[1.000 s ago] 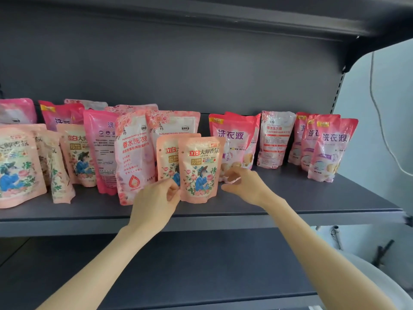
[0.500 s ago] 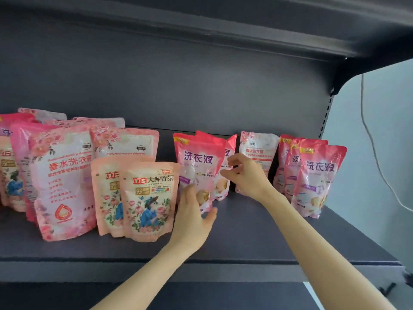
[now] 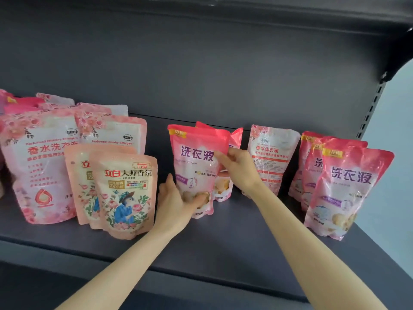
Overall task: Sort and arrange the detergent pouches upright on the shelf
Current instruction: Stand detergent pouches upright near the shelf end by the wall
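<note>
Detergent pouches stand upright along a dark grey shelf [image 3: 234, 238]. In the middle stands a pink-and-white pouch [image 3: 192, 157] with a second like it [image 3: 235, 136] close behind. My left hand [image 3: 178, 202] grips the front pouch at its lower part, fingers on its face. My right hand [image 3: 237, 168] holds the same pouch's upper right edge, thumb in front. To the left stand two peach floral pouches [image 3: 127, 193] and large pale pink pouches [image 3: 40, 166]. To the right are a pale pouch [image 3: 271, 153] and a row of pink pouches [image 3: 348, 189].
The shelf's dark back panel [image 3: 201, 74] rises behind the pouches and an upper shelf [image 3: 268, 10] overhangs them. A slotted upright [image 3: 368, 113] marks the shelf's right end. Bare shelf surface lies in front of the middle pouches.
The view has moved closer and to the right. My left hand left the peach pouch and took the middle pink pouch low down. My right hand shifted onto that pouch's upper edge.
</note>
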`<action>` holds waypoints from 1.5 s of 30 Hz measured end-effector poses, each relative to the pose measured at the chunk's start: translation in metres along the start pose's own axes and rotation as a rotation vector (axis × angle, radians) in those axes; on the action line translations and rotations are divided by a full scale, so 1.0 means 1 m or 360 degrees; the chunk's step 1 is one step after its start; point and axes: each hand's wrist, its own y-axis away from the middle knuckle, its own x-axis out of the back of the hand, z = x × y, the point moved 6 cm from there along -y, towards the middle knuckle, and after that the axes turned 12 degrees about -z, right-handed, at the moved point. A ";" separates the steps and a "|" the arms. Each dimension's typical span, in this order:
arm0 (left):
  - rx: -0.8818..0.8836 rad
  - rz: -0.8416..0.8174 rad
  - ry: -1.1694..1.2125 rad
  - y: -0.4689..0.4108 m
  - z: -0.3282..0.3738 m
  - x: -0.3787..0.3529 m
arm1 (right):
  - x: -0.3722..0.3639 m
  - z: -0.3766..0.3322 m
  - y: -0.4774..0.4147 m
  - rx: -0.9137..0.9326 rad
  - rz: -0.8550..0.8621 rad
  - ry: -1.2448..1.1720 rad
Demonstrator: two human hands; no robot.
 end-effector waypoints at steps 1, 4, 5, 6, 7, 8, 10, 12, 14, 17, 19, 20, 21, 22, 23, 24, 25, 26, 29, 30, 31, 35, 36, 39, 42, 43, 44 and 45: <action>0.0005 -0.0049 -0.0001 0.000 -0.001 -0.001 | 0.004 0.002 0.002 -0.0006 0.0010 -0.0085; -0.0031 -0.0164 -0.0105 0.003 -0.001 -0.007 | 0.012 0.010 0.010 -0.0034 0.0022 -0.0261; -0.0054 -0.0188 -0.0089 0.003 -0.001 -0.009 | 0.012 0.011 0.013 -0.0031 0.0006 -0.0286; -0.0072 -0.0214 -0.0025 0.002 0.000 -0.010 | 0.010 0.009 0.015 -0.0026 -0.0027 -0.0287; -0.0088 -0.0243 0.0055 0.002 0.001 -0.011 | 0.009 0.008 0.017 -0.0022 -0.0053 -0.0266; -0.0106 -0.0269 0.0123 0.000 0.002 -0.012 | 0.008 0.006 0.018 -0.0009 -0.0057 -0.0236; -0.0129 -0.0304 0.0186 0.000 0.007 -0.012 | 0.011 0.003 0.022 0.0011 -0.0007 -0.0220; -0.0163 -0.0331 0.0216 0.001 0.011 -0.015 | 0.016 0.000 0.028 0.0021 0.0063 -0.0241; -0.0213 -0.0367 0.0247 0.006 0.019 -0.020 | 0.026 -0.004 0.040 0.0022 0.0146 -0.0247; -0.0305 -0.0438 0.0297 0.014 0.038 -0.034 | 0.048 -0.009 0.061 0.0047 0.0290 -0.0208; -0.0366 -0.0498 0.0338 0.021 0.051 -0.049 | 0.067 -0.011 0.076 0.0067 0.0361 -0.0156; -0.0394 -0.0525 0.0340 0.024 0.059 -0.057 | 0.077 -0.011 0.085 0.0065 0.0392 -0.0142; -0.0417 -0.0555 0.0346 0.027 0.066 -0.066 | 0.086 -0.012 0.093 0.0059 0.0413 -0.0140; -0.0434 -0.0586 0.0370 0.030 0.072 -0.076 | 0.096 -0.011 0.102 0.0042 0.0434 -0.0135; -0.0446 -0.0620 0.0400 0.033 0.077 -0.086 | 0.105 -0.011 0.111 0.0020 0.0459 -0.0125; -0.0460 -0.0655 0.0419 0.035 0.082 -0.097 | 0.115 -0.008 0.119 -0.0003 0.0498 -0.0105; -0.0479 -0.0688 0.0424 0.038 0.088 -0.108 | 0.126 -0.005 0.127 -0.0019 0.0536 -0.0085; -0.0498 -0.0716 0.0424 0.041 0.094 -0.118 | 0.135 -0.003 0.134 -0.0018 0.0560 -0.0065; -0.0548 -0.0753 0.0373 0.052 0.112 -0.150 | 0.165 0.007 0.155 -0.0033 0.0586 -0.0004; -0.0549 -0.0756 0.0367 0.056 0.118 -0.161 | 0.175 0.011 0.162 -0.0051 0.0583 -0.0008; -0.0549 -0.0756 0.0368 0.060 0.125 -0.171 | 0.185 0.016 0.168 -0.0075 0.0571 -0.0022; -0.0538 -0.0733 0.0349 0.070 0.145 -0.211 | 0.219 0.034 0.185 -0.0105 0.0500 -0.0076; -0.0530 -0.0713 0.0340 0.071 0.149 -0.219 | 0.226 0.040 0.187 -0.0109 0.0482 -0.0094; -0.0499 -0.0640 0.0293 0.073 0.155 -0.236 | 0.239 0.051 0.190 -0.0090 0.0426 -0.0171; -0.0424 -0.0627 0.0292 0.072 0.154 -0.247 | 0.246 0.064 0.191 -0.0089 0.0421 -0.0241; -0.0412 -0.0633 0.0303 0.072 0.154 -0.248 | 0.247 0.066 0.190 -0.0082 0.0422 -0.0246; -0.0409 -0.0637 0.0313 0.072 0.154 -0.249 | 0.249 0.067 0.189 -0.0073 0.0412 -0.0236; -0.0411 -0.0648 0.0324 0.072 0.155 -0.249 | 0.249 0.069 0.187 -0.0060 0.0387 -0.0228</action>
